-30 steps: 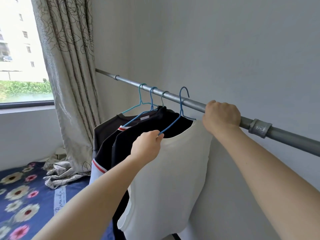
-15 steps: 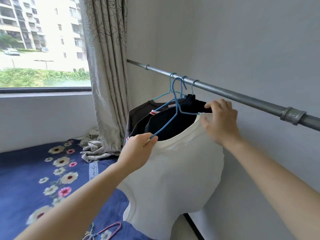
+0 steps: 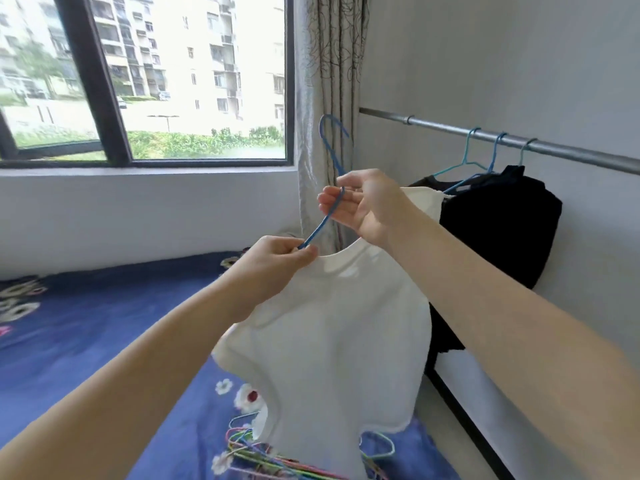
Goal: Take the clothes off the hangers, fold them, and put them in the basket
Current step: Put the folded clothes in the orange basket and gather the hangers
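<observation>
Window (image 3: 194, 81) behind; hanger (image 3: 320, 227) in right hand (image 3: 365, 206)

A white T-shirt (image 3: 332, 341) hangs mid-frame, held up by its shoulders. A blue wire hanger (image 3: 323, 220) slants up out of its neckline, hook uppermost. Dark garments (image 3: 498, 230) hang on three hangers (image 3: 466, 157) at right. Loose coloured hangers (image 3: 256, 455) lie piled at bottom centre.
</observation>
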A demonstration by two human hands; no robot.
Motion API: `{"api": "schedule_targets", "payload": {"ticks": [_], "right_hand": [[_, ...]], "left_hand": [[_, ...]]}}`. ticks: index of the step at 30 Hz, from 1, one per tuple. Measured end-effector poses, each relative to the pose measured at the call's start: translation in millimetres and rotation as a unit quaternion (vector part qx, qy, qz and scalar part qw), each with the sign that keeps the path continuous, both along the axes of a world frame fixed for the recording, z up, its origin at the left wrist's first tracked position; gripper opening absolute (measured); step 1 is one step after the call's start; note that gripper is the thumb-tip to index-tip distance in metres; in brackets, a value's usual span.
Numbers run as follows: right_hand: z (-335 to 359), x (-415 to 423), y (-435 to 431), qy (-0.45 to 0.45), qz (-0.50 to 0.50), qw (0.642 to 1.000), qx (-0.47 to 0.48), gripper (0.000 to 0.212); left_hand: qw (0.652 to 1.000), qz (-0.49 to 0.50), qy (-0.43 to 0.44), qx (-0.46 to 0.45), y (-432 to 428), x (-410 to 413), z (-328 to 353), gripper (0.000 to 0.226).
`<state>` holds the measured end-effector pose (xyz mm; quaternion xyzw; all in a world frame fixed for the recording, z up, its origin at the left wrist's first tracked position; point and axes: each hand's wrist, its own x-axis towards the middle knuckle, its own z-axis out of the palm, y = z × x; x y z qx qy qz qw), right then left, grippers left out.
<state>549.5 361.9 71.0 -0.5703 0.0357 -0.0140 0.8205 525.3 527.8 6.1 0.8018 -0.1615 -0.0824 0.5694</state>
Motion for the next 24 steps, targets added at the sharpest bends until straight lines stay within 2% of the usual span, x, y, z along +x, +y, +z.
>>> {"api": "schedule_targets", "payload": {"ticks": [4,7,11,17,19,24], "right_hand": [[27.9,-7.8,94.7,-0.009,0.056,0.998,0.014,0.022],[44.3,-16.7,140.8,-0.017,0.1,0.995,-0.006,0.021],[42.4,-26.6,190.3,0.019,0.146,0.983,-0.114,0.025],[22.7,-40.4,247.4,0.047,0.213,0.953,-0.212,0.028],[14.1,-41.3,259.1,0.046,0.226,0.941,-0.247,0.025],[-6.4,-43.3,273.1,0.008,0.277,0.892,-0.358,0.027]], "left_hand": [[0.994,-0.056,0.072,-0.058,83.6,-28.5,34.2,0.04],[0.996,0.012,0.052,-0.076,126.0,-32.2,43.2,0.028],[0.987,0.144,0.024,-0.072,168.9,-21.3,27.4,0.018],[0.975,0.211,0.021,-0.071,207.4,0.4,3.8,0.048],[0.965,0.26,-0.011,-0.039,216.7,7.7,-9.9,0.051],[0.903,0.393,-0.146,0.09,249.6,14.0,-27.7,0.025]]}}
